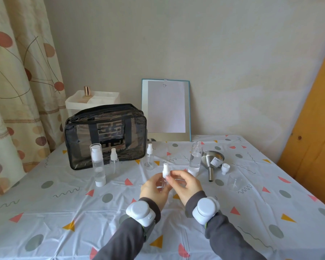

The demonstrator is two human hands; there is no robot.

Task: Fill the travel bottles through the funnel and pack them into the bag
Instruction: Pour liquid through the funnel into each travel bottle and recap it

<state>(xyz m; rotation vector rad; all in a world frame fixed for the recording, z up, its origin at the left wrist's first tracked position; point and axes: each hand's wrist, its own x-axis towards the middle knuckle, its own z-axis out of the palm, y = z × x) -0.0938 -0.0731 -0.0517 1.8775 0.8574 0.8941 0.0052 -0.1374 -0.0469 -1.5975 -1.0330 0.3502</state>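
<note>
- My left grip (154, 188) curls round the small spray bottle (165, 169), held just above the worktop (64, 212).
- My right grip (186, 184) pinches it near the neck.
- Just beyond my hands stands an uncapped bottle (195, 156), with the funnel (212, 160) on its side beside it.
- Further left, a pump bottle (98, 164) stands before the closed bag (105, 136).
</note>
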